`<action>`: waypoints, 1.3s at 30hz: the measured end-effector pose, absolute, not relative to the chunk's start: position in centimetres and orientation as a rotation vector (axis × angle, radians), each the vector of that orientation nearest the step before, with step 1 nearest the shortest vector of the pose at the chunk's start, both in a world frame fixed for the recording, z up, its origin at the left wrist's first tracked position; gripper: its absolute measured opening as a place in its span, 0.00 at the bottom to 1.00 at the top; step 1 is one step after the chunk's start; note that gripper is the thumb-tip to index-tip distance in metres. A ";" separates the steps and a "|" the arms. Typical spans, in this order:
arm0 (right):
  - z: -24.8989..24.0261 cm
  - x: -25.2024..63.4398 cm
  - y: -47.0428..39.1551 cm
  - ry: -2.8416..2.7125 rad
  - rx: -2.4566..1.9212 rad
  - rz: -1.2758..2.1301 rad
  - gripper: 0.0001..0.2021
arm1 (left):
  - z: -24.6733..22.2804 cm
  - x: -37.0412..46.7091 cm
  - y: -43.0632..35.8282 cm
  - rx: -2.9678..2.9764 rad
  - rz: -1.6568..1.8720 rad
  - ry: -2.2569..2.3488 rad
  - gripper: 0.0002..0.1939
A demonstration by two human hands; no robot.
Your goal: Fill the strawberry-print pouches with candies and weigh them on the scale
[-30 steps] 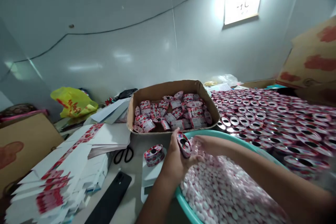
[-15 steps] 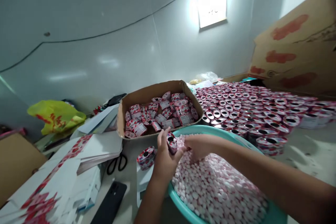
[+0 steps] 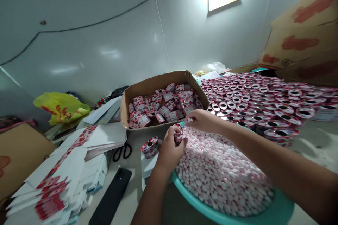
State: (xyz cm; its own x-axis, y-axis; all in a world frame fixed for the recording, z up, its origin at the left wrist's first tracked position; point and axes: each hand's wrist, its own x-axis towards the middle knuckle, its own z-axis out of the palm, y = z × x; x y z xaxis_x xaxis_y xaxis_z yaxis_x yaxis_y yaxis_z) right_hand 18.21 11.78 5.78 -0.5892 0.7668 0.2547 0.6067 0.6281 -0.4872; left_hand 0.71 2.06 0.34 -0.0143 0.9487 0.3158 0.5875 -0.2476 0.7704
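Observation:
My left hand (image 3: 169,153) is closed around a small red-and-white patterned oval container (image 3: 179,134), held over the left rim of a turquoise basin (image 3: 191,198). Pink and white tablet candies (image 3: 224,175) fill much of the basin. Just right of the container and above the candies, my right hand (image 3: 202,120) has its fingers pinched together, with pale candy at the fingertips. Another patterned container (image 3: 150,147) stands left of my left hand on a white device, perhaps a scale (image 3: 148,165), partly hidden by my forearm.
Behind the basin, a cardboard box (image 3: 124,112) holds many closed patterned containers. Rows of containers with dark top openings (image 3: 253,102) crowd the right. Black scissors (image 3: 123,152), a black phone (image 3: 111,197), stacked flat cartons (image 3: 76,158) and a yellow bag (image 3: 62,107) lie at left.
My right hand has risen out of the candies to beside the container, its fingers pinched. My left hand still holds the container. The camera view has shifted slightly.

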 end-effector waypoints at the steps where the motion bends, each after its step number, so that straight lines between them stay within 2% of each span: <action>1: 5.8 18.2 11.8 -2.377 -1.069 0.484 0.11 | 0.4 0.7 2.0 1.890 1.156 1.575 0.10; 10: 6.1 17.7 10.6 -2.304 -0.937 0.577 0.13 | 0.3 0.6 1.9 2.010 1.227 1.481 0.15; 22: 6.3 17.7 10.1 -2.288 -0.856 0.616 0.13 | 1.1 1.1 1.5 1.877 1.117 1.588 0.31; 30: 5.9 17.4 9.9 -2.200 -0.846 0.659 0.12 | 1.4 1.3 1.0 1.839 1.138 1.402 0.37; 36: 5.8 17.2 9.8 -2.207 -0.816 0.696 0.11 | 1.3 1.2 1.0 1.799 1.095 1.435 0.44; 39: 5.8 17.3 9.9 -2.244 -0.797 0.697 0.12 | 1.3 1.1 1.0 1.816 1.070 1.457 0.44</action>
